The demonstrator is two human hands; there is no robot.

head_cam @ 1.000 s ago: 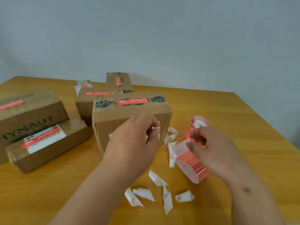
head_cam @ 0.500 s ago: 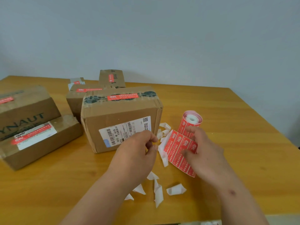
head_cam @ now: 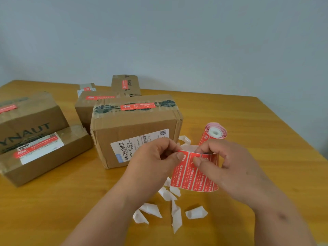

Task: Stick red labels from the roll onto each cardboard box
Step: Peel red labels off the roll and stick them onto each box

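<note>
A roll of red labels [head_cam: 214,133] stands on the wooden table [head_cam: 257,139], and its loose strip of red labels [head_cam: 191,176] hangs between my hands. My right hand [head_cam: 225,167] holds the strip near its top, thumb on its face. My left hand [head_cam: 156,160] pinches the top left corner of the strip's outermost label. The nearest cardboard box [head_cam: 134,128] stands just behind my left hand, with a red label on its top and a white shipping label on its front. Several other cardboard boxes, each with a red label, lie at the left and behind.
Several torn white backing scraps [head_cam: 170,208] litter the table in front of my hands, and more lie between the near box and the roll. A large box [head_cam: 26,119] and a flat box [head_cam: 44,153] sit at the left. A pale wall rises behind the table.
My left hand came down from the near box's front to the strip and now pinches a label's corner. My right hand has lifted the strip and turned it upright.
</note>
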